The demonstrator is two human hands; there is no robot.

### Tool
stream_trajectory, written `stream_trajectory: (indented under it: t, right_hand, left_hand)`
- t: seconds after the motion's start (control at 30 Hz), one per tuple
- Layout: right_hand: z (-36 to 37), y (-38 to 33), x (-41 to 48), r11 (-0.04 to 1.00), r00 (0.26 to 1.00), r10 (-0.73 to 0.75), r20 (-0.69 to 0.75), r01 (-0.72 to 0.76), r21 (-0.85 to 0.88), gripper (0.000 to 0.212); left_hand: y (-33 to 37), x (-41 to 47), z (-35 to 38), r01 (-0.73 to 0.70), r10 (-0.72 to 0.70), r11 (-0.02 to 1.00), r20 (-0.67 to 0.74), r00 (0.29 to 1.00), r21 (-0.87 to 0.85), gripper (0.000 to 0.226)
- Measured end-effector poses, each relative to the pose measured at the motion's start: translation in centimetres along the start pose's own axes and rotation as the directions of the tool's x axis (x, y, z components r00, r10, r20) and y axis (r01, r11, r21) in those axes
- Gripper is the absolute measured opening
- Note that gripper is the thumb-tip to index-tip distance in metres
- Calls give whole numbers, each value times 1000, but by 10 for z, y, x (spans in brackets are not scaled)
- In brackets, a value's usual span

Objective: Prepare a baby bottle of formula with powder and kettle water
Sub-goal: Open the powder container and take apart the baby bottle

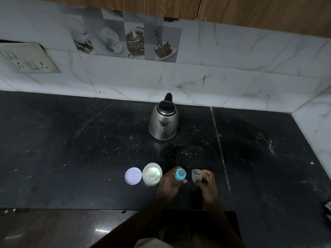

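A baby bottle (180,175) with a blue collar and teat stands near the front of the black counter, and my left hand (169,184) is wrapped around its body. My right hand (208,183), just to the right, pinches a clear bottle cap (196,175), held apart from the bottle. Left of the bottle sits an open jar of pale formula powder (152,174) with a light scoop inside. Its white lid (133,176) lies flat beside it. A steel kettle (163,119) with a black lid and handle stands further back, spout toward me.
The black stone counter (71,149) meets a marble-tiled wall behind and on the right. A socket plate (30,59) is on the wall at far left. Wooden cabinets (250,11) hang above. The counter's front edge runs just under my wrists.
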State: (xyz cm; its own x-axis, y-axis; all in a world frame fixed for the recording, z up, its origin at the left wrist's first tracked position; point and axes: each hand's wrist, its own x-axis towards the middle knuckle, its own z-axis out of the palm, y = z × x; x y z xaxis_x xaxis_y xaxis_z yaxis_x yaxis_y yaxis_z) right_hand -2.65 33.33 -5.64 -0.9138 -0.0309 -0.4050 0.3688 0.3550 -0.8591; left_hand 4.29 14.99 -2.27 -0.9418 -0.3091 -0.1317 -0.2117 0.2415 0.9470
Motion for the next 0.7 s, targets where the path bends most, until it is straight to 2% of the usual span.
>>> stream_trajectory:
  t: [0.1, 0.17, 0.27, 0.4, 0.47, 0.57, 0.63, 0.7]
  right_hand:
    - [2, 2, 0, 994, 998, -46, 50, 50, -94, 79]
    - [6, 0, 0, 983, 995, -82, 55, 90, -160, 86]
    - [11, 3, 3, 954, 988, -133, 72, 148, -262, 85]
    - [16, 8, 12, 918, 981, -167, 100, 192, -348, 81]
    - [17, 7, 14, 899, 975, -187, 120, 219, -379, 83]
    - [18, 10, 13, 864, 963, -228, 143, 268, -426, 96]
    - [19, 4, 6, 843, 955, -281, 89, 291, -452, 100]
    - [21, -12, -5, 863, 947, -321, -31, 279, -421, 95]
  left_hand:
    - [3, 0, -1, -3, 3, 1000, -2, 1000, -7, 50]
    - [3, 1, -1, 2, -2, 1000, -4, 1000, -6, 50]
    - [3, 0, 0, 11, -11, 1000, 6, 1000, 1, 40]
    - [3, 1, 0, -2, 2, 1000, 1, 1000, -4, 42]
    - [5, 1, -1, 1, -1, 1000, -4, 1000, -18, 49]
    - [4, 1, -2, 2, -1, 999, 11, 1000, -36, 61]
    - [4, 1, -2, -4, 4, 1000, 20, 1000, -25, 65]
    - [3, 1, -2, -6, 6, 1000, 21, 1000, -13, 62]
